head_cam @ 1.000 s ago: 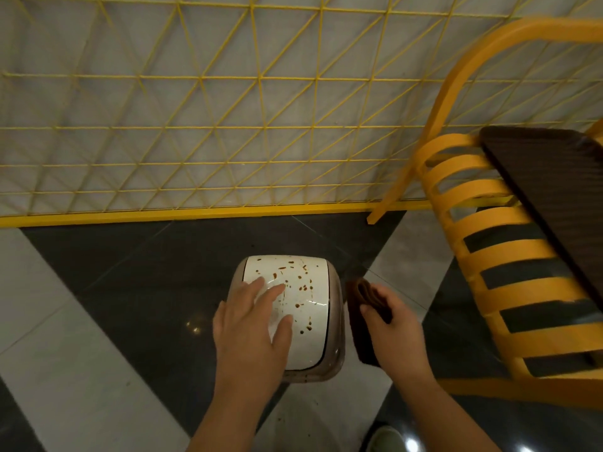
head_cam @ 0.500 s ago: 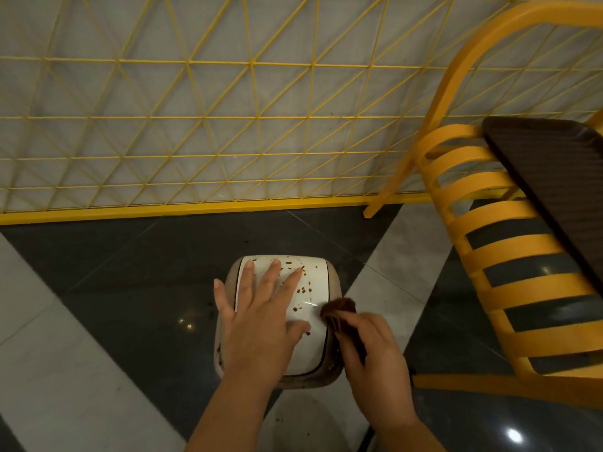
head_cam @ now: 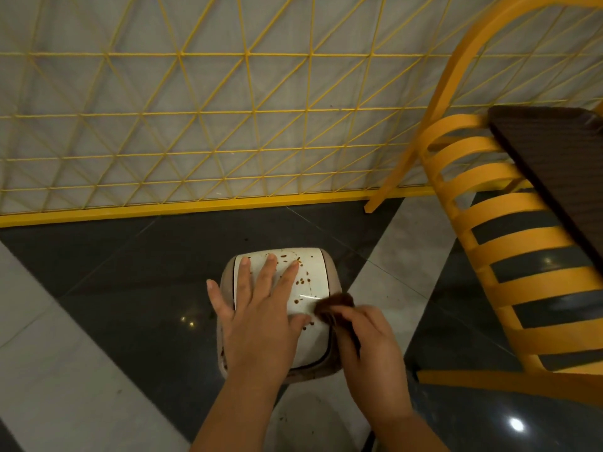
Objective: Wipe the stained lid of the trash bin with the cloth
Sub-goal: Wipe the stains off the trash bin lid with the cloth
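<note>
A small beige trash bin (head_cam: 336, 360) stands on the floor below me, its white lid (head_cam: 315, 275) speckled with brown stains on the right and far side. My left hand (head_cam: 261, 318) lies flat on the lid's left half, fingers spread, holding nothing. My right hand (head_cam: 368, 344) grips a dark brown cloth (head_cam: 336, 305), and the bunched end of the cloth touches the lid's right edge near the middle. The near part of the lid is hidden under my hands.
A yellow wire-grid fence (head_cam: 195, 141) with a yellow base bar runs along the wall behind the bin. A yellow slatted chair (head_cam: 522, 256) stands at the right under a dark brown table top (head_cam: 561, 164). The floor is glossy dark and pale grey tile.
My right hand brought the cloth from beside the bin onto the lid's right edge. My left hand slid farther up the lid and flattened, fingers spread.
</note>
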`<state>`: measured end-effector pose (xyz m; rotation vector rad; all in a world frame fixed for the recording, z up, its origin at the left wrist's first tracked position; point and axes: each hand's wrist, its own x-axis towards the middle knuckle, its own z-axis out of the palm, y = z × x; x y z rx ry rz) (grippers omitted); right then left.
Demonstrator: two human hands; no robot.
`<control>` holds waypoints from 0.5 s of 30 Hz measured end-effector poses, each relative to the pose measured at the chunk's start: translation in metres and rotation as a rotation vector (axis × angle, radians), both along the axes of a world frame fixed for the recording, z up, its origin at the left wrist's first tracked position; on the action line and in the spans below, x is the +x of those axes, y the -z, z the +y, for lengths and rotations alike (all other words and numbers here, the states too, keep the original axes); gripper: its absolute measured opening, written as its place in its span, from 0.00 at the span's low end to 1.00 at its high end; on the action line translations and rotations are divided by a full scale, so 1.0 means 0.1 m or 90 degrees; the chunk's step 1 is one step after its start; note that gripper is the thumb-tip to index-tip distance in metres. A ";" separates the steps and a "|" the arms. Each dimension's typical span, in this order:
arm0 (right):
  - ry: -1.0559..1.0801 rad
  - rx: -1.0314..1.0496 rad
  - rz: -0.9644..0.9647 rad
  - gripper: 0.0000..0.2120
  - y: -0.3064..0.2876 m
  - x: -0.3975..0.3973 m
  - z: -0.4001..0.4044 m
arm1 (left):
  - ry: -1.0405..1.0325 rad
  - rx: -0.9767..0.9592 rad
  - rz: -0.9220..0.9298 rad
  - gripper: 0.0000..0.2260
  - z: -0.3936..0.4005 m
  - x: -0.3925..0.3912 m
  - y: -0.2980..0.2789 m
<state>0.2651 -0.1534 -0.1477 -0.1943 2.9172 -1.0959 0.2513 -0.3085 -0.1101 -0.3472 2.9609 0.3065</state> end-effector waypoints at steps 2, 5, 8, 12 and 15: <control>0.004 0.000 0.001 0.13 -0.07 -0.23 -0.06 | -0.003 -0.005 0.001 0.34 0.01 0.01 0.01; 0.026 0.016 -0.028 0.13 -0.14 -0.59 -0.15 | -0.003 -0.009 -0.002 0.34 0.01 0.01 0.02; 0.026 -0.004 -0.017 0.13 -0.14 -0.49 -0.15 | -0.004 -0.014 0.003 0.34 0.01 0.01 0.01; 0.041 -0.061 -0.021 0.14 0.13 0.15 0.03 | -0.003 -0.016 0.006 0.34 0.01 0.00 0.01; 0.034 -0.072 -0.031 0.20 0.26 0.38 0.09 | 0.003 -0.019 -0.002 0.34 0.01 0.00 0.01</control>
